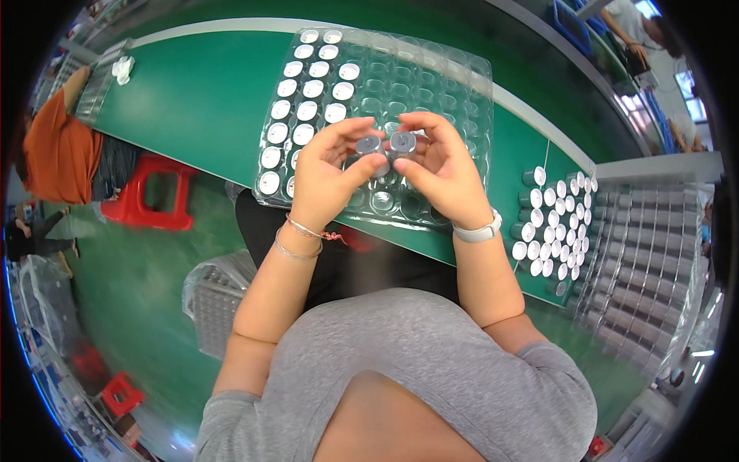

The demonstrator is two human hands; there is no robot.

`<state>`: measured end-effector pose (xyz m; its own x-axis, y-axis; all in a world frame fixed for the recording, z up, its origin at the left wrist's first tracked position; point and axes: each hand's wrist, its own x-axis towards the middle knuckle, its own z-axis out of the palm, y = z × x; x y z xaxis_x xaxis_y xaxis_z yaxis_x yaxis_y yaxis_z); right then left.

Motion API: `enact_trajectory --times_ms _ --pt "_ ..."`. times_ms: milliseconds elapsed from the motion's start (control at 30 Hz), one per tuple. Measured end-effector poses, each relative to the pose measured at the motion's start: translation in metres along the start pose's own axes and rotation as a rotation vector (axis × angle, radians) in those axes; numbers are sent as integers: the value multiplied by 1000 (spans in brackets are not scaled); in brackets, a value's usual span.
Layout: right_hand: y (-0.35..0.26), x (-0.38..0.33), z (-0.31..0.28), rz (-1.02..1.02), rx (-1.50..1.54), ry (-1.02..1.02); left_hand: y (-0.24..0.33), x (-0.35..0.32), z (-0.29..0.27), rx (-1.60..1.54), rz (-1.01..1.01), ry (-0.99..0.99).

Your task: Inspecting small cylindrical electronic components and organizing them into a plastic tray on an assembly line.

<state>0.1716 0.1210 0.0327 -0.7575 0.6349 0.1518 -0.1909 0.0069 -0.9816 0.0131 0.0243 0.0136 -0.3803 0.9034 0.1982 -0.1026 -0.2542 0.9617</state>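
Observation:
Over a clear plastic tray [463, 71] with rows of rounded pockets, both my hands are raised close together. My left hand [332, 163] pinches a small grey cylinder [369, 144] with a dark grey top, between thumb and fingers. A similar grey cylinder [402, 142] is gripped by my right hand [440, 165], just beside the first. Whether the two cylinders touch is hard to make out. Several white-topped pieces [306, 112] sit in the tray's left columns. Pockets in the middle and right columns show no white tops.
A group of grey cylinders with white tops [520, 250] stands on the green table [192, 92] to the right. Stacked plastic trays [639, 262] lie beyond them. A crumpled white tissue [122, 70] is at the far left. Below are a red stool [187, 208] and a person in orange [61, 146].

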Motion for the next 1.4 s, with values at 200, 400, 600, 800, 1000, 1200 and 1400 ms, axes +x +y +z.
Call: enact_trajectory --times_ms 200,400,600,800,1000,1200,1400 --pt "-6 9 8 121 33 216 -7 -2 -11 -113 118 -50" --pt "-24 36 20 146 -330 205 8 2 -14 -354 37 172" --pt "19 123 8 -357 -972 285 0 8 -25 -534 70 310" --pt "36 165 10 -315 -1059 153 -2 3 -33 -641 83 299" --pt "47 163 8 -290 -1108 94 1 1 -32 -591 62 278" --pt "50 155 5 -204 -1474 -71 3 3 -32 -578 38 267" --pt "36 147 7 -9 -1590 -167 -1 5 -30 -582 60 283"
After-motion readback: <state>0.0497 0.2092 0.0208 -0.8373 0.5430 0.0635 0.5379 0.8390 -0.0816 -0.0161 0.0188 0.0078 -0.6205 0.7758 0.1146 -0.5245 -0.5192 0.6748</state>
